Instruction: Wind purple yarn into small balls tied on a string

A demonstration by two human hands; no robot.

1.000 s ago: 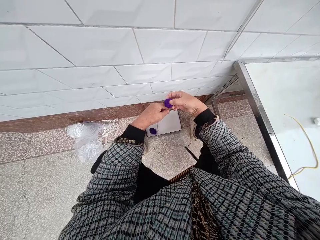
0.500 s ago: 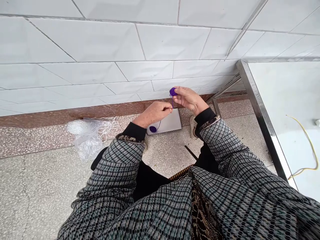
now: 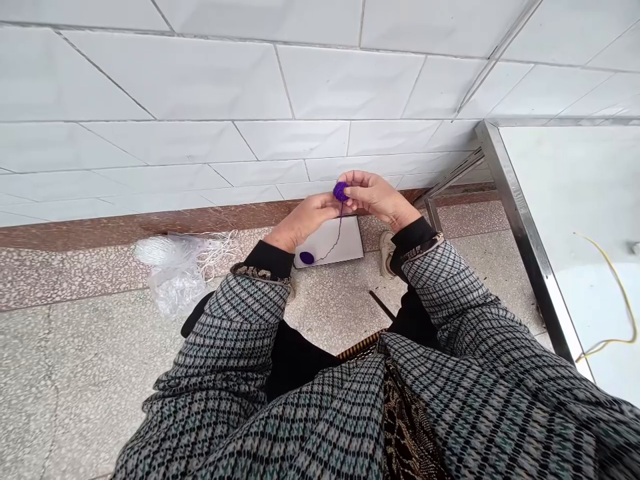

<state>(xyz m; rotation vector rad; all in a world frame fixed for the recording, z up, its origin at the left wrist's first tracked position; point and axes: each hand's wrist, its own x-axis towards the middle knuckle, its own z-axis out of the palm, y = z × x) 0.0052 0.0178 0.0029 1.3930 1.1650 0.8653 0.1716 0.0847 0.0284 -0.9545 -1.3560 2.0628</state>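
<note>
My right hand (image 3: 373,197) pinches a small ball of purple yarn (image 3: 341,191) between thumb and fingers, in front of the tiled wall. Close against the ball's lower side is my left hand (image 3: 313,217), its fingertips meeting the ball and the right fingers; part of its grip is hidden. From the ball a purple strand (image 3: 336,243) hangs slack and curves down to a second purple yarn ball (image 3: 307,257). That one rests in a shallow white tray or box lid (image 3: 347,243) with dark edges, on the floor below my hands.
A clear plastic bag (image 3: 177,287) with white cord (image 3: 215,253) lies on the speckled floor to the left. At right stands a metal-framed white table (image 3: 545,200) bearing a yellow cord (image 3: 620,287). A dark stick-like piece (image 3: 381,305) lies between my feet.
My left hand has risen from the strand below to the ball. The held ball has shifted slightly down and left, and the strand now hangs longer and looser.
</note>
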